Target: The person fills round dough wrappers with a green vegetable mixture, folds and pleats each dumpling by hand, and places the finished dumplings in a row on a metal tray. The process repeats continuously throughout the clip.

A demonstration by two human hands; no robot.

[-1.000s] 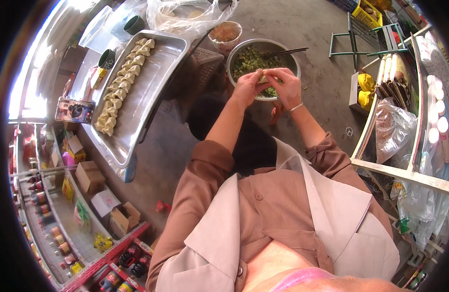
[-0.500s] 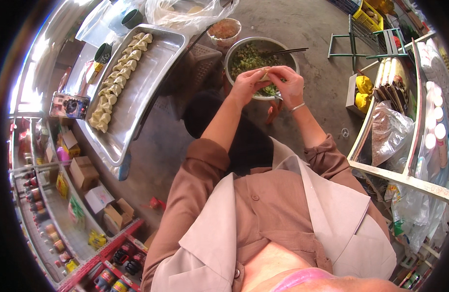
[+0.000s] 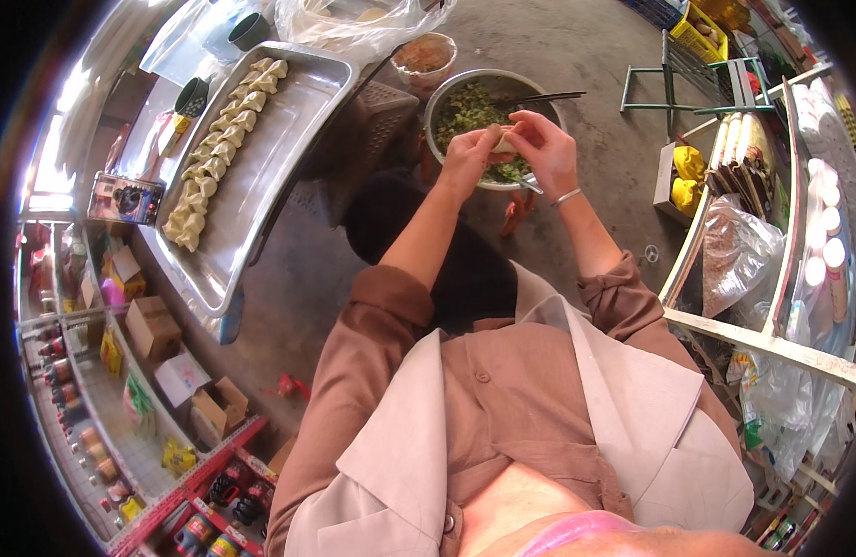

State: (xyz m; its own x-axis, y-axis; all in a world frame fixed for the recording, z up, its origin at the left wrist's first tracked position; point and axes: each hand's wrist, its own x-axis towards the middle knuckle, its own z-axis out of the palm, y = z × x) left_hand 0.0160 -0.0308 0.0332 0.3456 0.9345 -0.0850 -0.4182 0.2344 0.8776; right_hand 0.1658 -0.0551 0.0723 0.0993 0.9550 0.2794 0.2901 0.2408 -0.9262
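Pinched between my two hands is a small pale dumpling (image 3: 504, 144), partly covered by my fingers. My left hand (image 3: 467, 160) grips its left side, and my right hand (image 3: 547, 156) presses at its edge with thumb and fingertips. Below them stands a round metal bowl (image 3: 432, 125) of chopped green filling (image 3: 467, 110), with dark chopsticks (image 3: 556, 96) lying across its far right rim. A shiny metal piece (image 3: 531, 183) juts out under my right hand; whether I hold it, I cannot tell. To the left, a row of folded dumplings (image 3: 225, 136) lies along one side of a metal tray (image 3: 293, 135).
Behind the bowl sits a white tub (image 3: 425, 63) with reddish contents. A clear plastic bag (image 3: 353, 32) lies beyond the tray, and a phone (image 3: 126, 198) stands by its left edge. Shelves of goods (image 3: 103, 399) line the left; a pale rack (image 3: 771, 345) and green folding stool (image 3: 674, 84) stand right.
My right fingers have lifted slightly and shifted along the dumpling's edge. My left hand still holds it in nearly the same place over the bowl.
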